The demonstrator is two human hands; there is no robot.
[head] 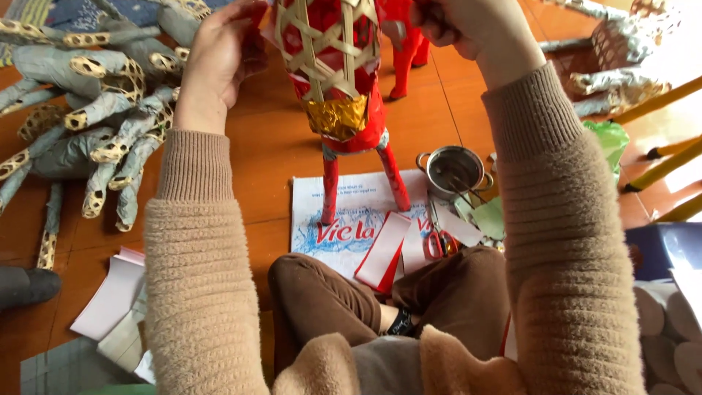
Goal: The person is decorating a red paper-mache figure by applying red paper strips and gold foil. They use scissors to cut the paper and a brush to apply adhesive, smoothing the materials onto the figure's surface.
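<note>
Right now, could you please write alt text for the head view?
Both hands, left and right, hold a red paper-covered woven animal frame standing on a printed sheet. Scissors and a small metal pot lie nearby.

Person seated cross-legged on orange-brown floor (278, 146). Left hand (216, 62) and right hand (457, 25) raised, both touching red paper-covered woven animal figure (340, 80); grip of each unclear at frame top. Gold foil patch (336, 115) on figure's underside. Figure's legs stand on printed sheet (322, 238). Small metal pot (453, 170) right of legs, red-handled scissors (439, 238) near knee. Pile of grey-wrapped figures (95, 117) at left.
</note>
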